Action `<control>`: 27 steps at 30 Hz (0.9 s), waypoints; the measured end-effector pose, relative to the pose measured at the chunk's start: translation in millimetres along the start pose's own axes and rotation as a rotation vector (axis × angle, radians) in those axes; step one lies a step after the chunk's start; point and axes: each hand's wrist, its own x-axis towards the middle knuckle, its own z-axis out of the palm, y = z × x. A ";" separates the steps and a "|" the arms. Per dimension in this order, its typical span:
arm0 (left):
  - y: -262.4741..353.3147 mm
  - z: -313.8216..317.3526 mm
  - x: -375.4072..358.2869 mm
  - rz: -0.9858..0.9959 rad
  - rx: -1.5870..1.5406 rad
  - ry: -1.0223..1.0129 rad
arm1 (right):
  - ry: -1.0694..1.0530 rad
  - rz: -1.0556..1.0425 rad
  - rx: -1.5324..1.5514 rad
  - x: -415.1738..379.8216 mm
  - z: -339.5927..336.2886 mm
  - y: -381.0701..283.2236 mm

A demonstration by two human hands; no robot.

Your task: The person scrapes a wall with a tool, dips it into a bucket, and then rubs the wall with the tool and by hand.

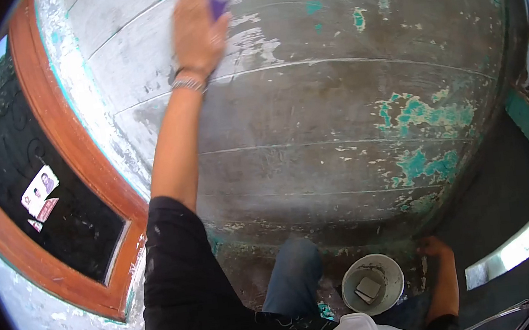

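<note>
My left hand [197, 36] is raised against the upper wall, its back toward me and slightly blurred. Beneath its palm a purple piece of sandpaper [218, 5] sticks out by the thumb, pressed to the wall [284, 110]. That wall is grey with pale smeared patches, horizontal grooves and flakes of turquoise paint [431, 165]. Low on the right, my right hand [436, 247] is near the base of the wall, beside a white bucket [393, 277]. Its fingers are dim and cannot be made out clearly. Pale flat pieces [367, 289] lie inside the bucket.
A brown wooden frame [68, 102] with dark glass and torn stickers [41, 194] stands at the left. My bent knee [295, 272] is close to the wall's base. At the right are a dark side wall [490, 198] and a bright patch of light [512, 251].
</note>
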 end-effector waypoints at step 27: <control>37.1 14.0 -29.5 -0.355 0.061 -0.011 | -0.056 0.102 -0.094 27.4 -2.9 -21.5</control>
